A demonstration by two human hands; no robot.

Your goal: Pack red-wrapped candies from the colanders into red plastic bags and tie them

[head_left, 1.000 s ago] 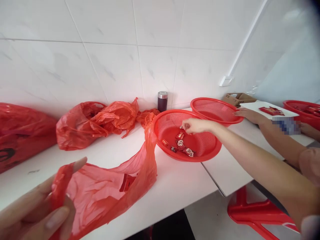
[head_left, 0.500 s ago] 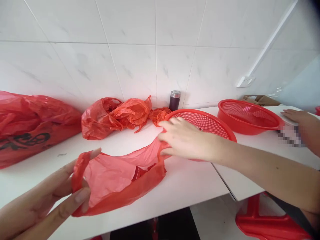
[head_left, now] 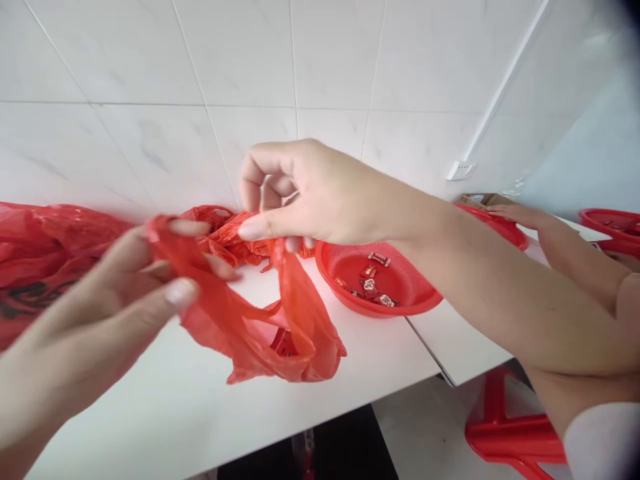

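A thin red plastic bag hangs by its handles between my two hands, low over the white table. My left hand has one handle looped over its fingers. The other handle is pinched between the thumb and fingers of my right hand, which is higher up. Through the bag's mouth a dark red packet shows inside. Just right of the bag sits a red perforated basket with several small wrapped sweets in it, partly behind my right forearm.
Crumpled red bags lie along the wall, and a large red bag stands at the left. Another person's hand is by a second red basket at the right. Below the table edge is a red stool.
My right hand has lifted its handle up and to the left. Both handles are closer together, and the bag's mouth has narrowed. The sweets in the basket have come into view.
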